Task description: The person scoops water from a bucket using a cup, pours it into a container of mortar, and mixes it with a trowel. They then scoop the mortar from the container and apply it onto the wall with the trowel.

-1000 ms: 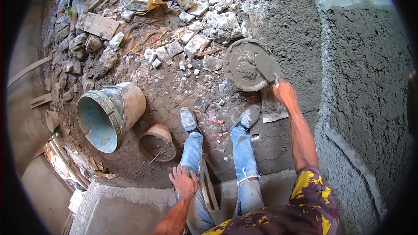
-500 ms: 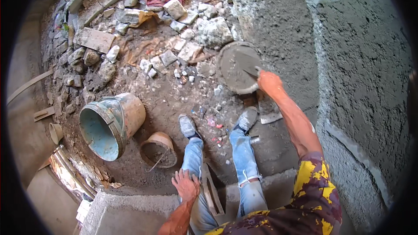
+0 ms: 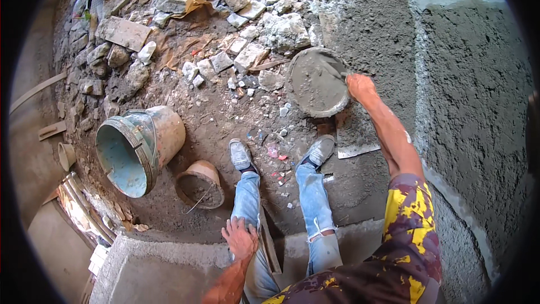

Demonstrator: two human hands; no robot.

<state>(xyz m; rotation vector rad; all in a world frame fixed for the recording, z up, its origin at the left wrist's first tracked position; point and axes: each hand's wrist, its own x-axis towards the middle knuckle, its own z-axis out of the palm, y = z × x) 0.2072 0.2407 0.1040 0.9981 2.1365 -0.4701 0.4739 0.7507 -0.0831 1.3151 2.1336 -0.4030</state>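
My right hand (image 3: 361, 88) is closed round the handle of a trowel (image 3: 333, 70). The blade lies on wet grey mortar (image 3: 315, 89) filling a round bucket (image 3: 328, 114); mortar hides part of the blade. On my left knee rests my left hand (image 3: 242, 241), its fingers spread over the jeans (image 3: 247, 198) and nothing in its grasp. The bucket stands beyond my feet, beside the rough mortar-coated surface (image 3: 371, 28) on the right.
A large pail (image 3: 169, 132) lies tipped at the left, with a small bucket (image 3: 199, 183) and its wire handle nearby. Broken stones (image 3: 281, 31) and a board (image 3: 124, 34) lie beyond. Low concrete edging (image 3: 169, 251) runs near me; a mortared wall (image 3: 472, 90) is on the right.
My right hand has moved a little up the picture with the trowel, and the blade now lies flatter across a more disturbed mortar surface. The view has shifted slightly; my left hand stays on my knee.
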